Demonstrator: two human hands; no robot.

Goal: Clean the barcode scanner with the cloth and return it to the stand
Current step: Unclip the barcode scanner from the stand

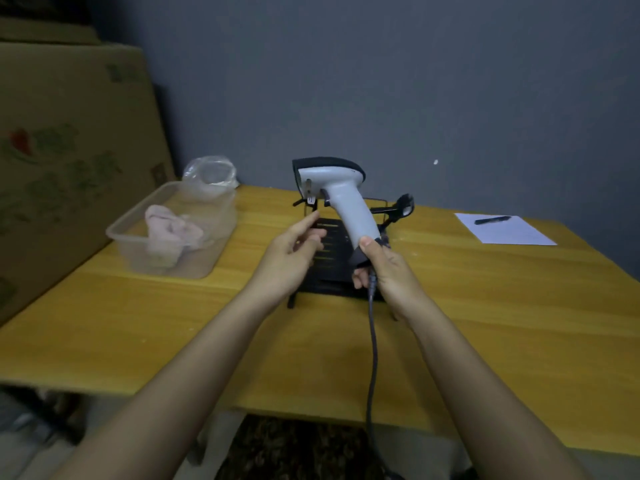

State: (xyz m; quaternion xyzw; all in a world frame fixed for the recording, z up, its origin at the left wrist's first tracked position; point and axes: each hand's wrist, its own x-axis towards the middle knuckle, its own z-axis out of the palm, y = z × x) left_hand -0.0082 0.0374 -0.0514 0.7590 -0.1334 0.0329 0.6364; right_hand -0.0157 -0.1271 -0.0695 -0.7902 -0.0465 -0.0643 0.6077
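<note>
A white and black barcode scanner [341, 195] stands upright above the black stand [332, 271] in the middle of the table. My right hand [384, 268] grips the lower end of its handle, where the grey cable [372, 344] leaves and runs down over the table's near edge. My left hand [294, 249] hovers just left of the handle with loosely curled fingers and holds nothing. A pinkish cloth [171, 228] lies crumpled in a clear plastic tub [138, 251] at the left of the table.
A crumpled clear plastic bag [209, 176] sits behind the tub. A white sheet [505, 228] with a black pen [491, 220] lies at the back right. A large cardboard box [69, 150] leans at the left. The grey wall stands close behind the yellow table [502, 323].
</note>
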